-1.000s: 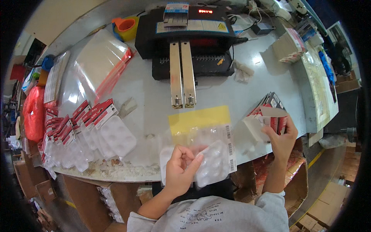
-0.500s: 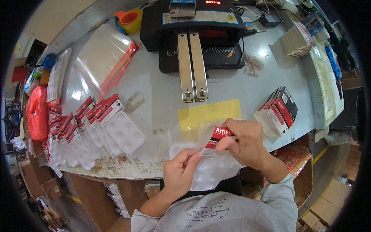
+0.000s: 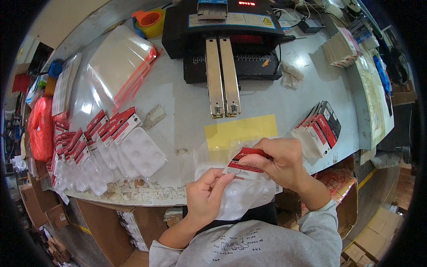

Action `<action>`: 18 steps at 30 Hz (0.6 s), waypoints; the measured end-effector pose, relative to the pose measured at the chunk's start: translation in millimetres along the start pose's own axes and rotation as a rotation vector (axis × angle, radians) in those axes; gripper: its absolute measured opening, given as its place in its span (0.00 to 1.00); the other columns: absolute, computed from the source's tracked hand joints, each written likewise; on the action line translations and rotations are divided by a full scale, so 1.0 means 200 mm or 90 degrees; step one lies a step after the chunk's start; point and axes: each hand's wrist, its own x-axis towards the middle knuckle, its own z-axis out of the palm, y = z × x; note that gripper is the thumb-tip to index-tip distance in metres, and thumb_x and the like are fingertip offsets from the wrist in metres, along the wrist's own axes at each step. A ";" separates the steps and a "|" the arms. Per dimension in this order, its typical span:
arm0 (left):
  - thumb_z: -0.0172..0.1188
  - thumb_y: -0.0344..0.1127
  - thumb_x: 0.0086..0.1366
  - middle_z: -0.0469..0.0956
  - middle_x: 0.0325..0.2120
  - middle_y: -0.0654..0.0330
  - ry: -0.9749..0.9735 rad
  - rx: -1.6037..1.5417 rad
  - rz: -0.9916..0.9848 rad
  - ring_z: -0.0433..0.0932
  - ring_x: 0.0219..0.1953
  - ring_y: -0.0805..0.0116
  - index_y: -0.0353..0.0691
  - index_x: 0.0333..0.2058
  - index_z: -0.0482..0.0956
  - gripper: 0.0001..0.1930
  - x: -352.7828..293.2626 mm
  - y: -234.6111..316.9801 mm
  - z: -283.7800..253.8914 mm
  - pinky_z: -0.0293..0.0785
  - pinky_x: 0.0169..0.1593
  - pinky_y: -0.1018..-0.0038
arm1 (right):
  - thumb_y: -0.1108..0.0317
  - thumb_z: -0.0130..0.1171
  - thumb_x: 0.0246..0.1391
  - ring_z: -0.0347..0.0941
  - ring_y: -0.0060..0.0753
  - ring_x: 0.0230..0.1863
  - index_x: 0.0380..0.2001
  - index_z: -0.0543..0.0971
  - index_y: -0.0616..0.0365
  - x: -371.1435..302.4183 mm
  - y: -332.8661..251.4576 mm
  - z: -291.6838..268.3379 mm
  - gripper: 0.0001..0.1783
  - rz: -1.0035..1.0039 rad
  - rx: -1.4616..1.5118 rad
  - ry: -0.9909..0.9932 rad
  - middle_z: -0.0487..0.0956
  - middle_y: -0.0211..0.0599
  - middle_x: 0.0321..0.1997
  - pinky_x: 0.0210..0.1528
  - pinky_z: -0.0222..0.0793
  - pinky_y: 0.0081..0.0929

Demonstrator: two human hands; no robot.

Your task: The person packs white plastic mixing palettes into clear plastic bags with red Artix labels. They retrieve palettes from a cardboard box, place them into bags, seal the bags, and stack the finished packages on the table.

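At the table's near edge I hold a clear bag with a white plastic paint palette (image 3: 242,196) in it, a red-and-white header card (image 3: 247,161) at its top. My right hand (image 3: 282,162) is closed on the card's upper right side, thumb across its face. My left hand (image 3: 207,191) pinches the bag's edge by the card's lower left corner. Whether the card is folded over the bag is hidden by my fingers. Below the yellow sheet (image 3: 240,131), more clear film and white plastic show behind my hands. A stack of header cards (image 3: 316,129) stands to the right.
Several carded palettes (image 3: 142,151) overlap at the left, below a pile of clear bags (image 3: 122,66). A black machine (image 3: 231,62) with two metal rails (image 3: 222,80) stands at the back middle. Crumpled tissue (image 3: 292,76) lies beside it. Another card stack (image 3: 340,48) is far right.
The header card has tilted, its face turning downward under my right thumb. My left fingers have shifted slightly along the bag's edge. The rest of the table looks the same.
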 end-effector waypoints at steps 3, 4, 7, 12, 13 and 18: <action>0.58 0.31 0.62 0.78 0.21 0.64 0.005 -0.010 0.010 0.69 0.24 0.85 0.33 0.34 0.79 0.07 -0.01 0.00 0.01 0.65 0.27 0.85 | 0.56 0.69 0.38 0.71 0.36 0.15 0.16 0.74 0.56 0.01 0.00 0.00 0.17 -0.013 -0.042 -0.035 0.73 0.37 0.14 0.17 0.63 0.27; 0.58 0.31 0.62 0.78 0.21 0.64 0.013 -0.006 0.012 0.69 0.24 0.84 0.33 0.34 0.79 0.07 -0.01 0.00 0.01 0.65 0.27 0.85 | 0.56 0.69 0.38 0.71 0.36 0.15 0.17 0.74 0.56 0.01 0.01 -0.01 0.17 -0.031 -0.052 -0.019 0.73 0.38 0.14 0.17 0.64 0.27; 0.56 0.31 0.63 0.74 0.22 0.69 0.057 0.101 0.091 0.67 0.24 0.83 0.30 0.30 0.79 0.08 0.00 0.00 -0.01 0.63 0.28 0.86 | 0.59 0.68 0.42 0.72 0.30 0.15 0.23 0.79 0.59 0.00 0.02 -0.04 0.14 0.008 -0.010 0.015 0.76 0.38 0.18 0.18 0.66 0.23; 0.56 0.31 0.63 0.74 0.23 0.70 0.203 -0.050 0.067 0.64 0.23 0.85 0.31 0.33 0.79 0.08 0.05 -0.03 -0.08 0.59 0.27 0.86 | 0.67 0.60 0.52 0.74 0.20 0.22 0.35 0.81 0.64 -0.07 0.07 -0.09 0.11 0.478 0.380 -0.228 0.80 0.35 0.27 0.20 0.69 0.17; 0.56 0.31 0.63 0.74 0.23 0.70 0.205 -0.064 0.067 0.63 0.23 0.86 0.31 0.33 0.79 0.08 0.05 -0.04 -0.08 0.58 0.27 0.87 | 0.67 0.60 0.53 0.75 0.20 0.22 0.34 0.81 0.65 -0.09 0.08 -0.09 0.11 0.494 0.447 -0.229 0.80 0.36 0.28 0.20 0.69 0.17; 0.56 0.32 0.64 0.74 0.23 0.69 0.199 -0.048 0.064 0.64 0.25 0.85 0.30 0.33 0.79 0.09 0.03 -0.06 -0.08 0.60 0.28 0.86 | 0.70 0.55 0.56 0.76 0.22 0.23 0.33 0.80 0.67 -0.14 0.07 -0.06 0.10 0.502 0.526 -0.222 0.80 0.38 0.29 0.20 0.69 0.17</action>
